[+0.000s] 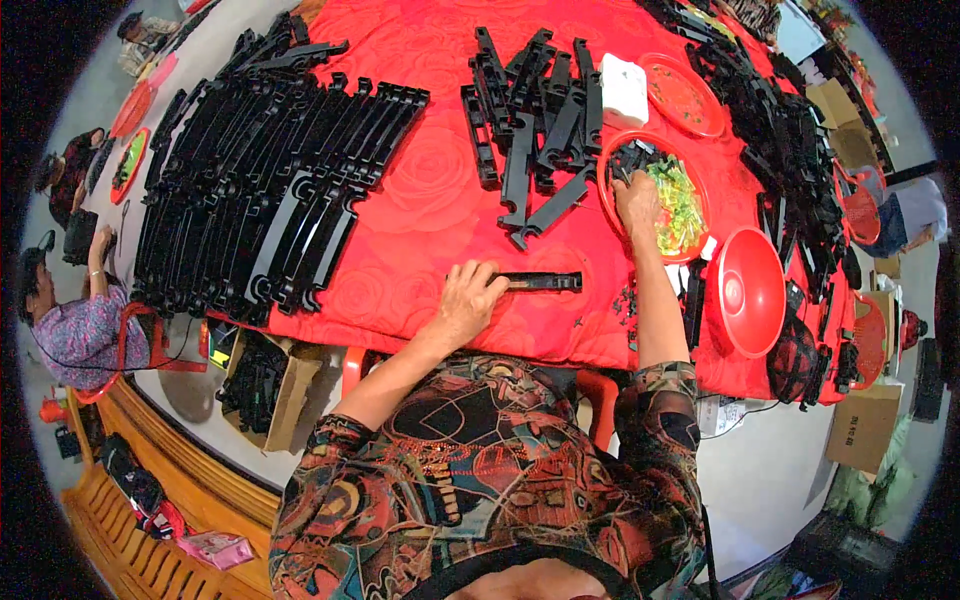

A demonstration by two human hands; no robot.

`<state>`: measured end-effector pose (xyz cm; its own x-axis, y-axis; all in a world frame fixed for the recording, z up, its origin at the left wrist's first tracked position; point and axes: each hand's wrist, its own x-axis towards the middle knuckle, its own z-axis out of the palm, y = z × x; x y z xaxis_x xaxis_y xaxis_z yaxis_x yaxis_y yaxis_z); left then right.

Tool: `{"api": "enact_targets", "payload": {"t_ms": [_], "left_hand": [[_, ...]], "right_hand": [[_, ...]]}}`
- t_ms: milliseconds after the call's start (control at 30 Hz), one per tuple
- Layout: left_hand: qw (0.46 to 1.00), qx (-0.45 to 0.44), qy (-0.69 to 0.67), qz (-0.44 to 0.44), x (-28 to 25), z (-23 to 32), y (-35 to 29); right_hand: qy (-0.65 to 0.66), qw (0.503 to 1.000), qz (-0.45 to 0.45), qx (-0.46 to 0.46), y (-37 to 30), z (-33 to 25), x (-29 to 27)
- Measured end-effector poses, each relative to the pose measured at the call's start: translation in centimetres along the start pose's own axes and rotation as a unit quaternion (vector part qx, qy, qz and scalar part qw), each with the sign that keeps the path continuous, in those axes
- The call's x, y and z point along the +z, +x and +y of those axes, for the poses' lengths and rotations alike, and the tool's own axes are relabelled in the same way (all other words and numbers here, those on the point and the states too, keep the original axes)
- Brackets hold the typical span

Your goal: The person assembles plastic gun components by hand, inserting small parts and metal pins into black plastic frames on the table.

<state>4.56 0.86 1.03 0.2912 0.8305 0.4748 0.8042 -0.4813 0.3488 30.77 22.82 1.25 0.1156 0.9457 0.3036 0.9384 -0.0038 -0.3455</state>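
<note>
My left hand (470,303) is closed round the left end of a long black plastic part (543,282), which lies crosswise near the table's front edge. To the right, my right hand (638,203) reaches into a round red tray (606,196). Its fingers are drawn together at a heap of small black pieces (632,156); whether a piece is between the fingertips is hidden. Yellow-green matter (680,205) fills the tray's right side. Beyond my left hand lies a loose pile of similar black parts (545,125).
Rows of black parts (240,190) cover the table's left side. A red bowl (750,292), a second red tray (690,95) and a white box (624,90) stand at right. More black parts (790,150) are heaped beyond. A seated person (85,335) works at far left.
</note>
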Motion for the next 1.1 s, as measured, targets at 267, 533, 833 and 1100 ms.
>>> {"api": "enact_targets", "payload": {"t_ms": [267, 533, 833, 1100], "left_hand": [[1.0, 0.001, 0.007, 0.01, 0.1, -0.1, -0.2], [1.0, -0.003, -0.002, 0.005, 0.3, -0.2, -0.2], [0.998, -0.017, -0.059, 0.014, -1.3, 0.6, 0.5], [0.89, -0.165, -0.425, 0.023, -3.8, 4.2, 3.5]], "right_hand": [[0.078, 0.993, -0.079, 0.035, 0.6, 0.2, -1.5], [0.111, 0.993, 0.026, 0.001, -0.4, 1.6, -3.6], [0.51, 0.84, -0.054, 0.176, -4.9, 0.2, -7.4], [0.644, 0.707, -0.229, 0.181, -14.6, -7.2, -10.1]]}}
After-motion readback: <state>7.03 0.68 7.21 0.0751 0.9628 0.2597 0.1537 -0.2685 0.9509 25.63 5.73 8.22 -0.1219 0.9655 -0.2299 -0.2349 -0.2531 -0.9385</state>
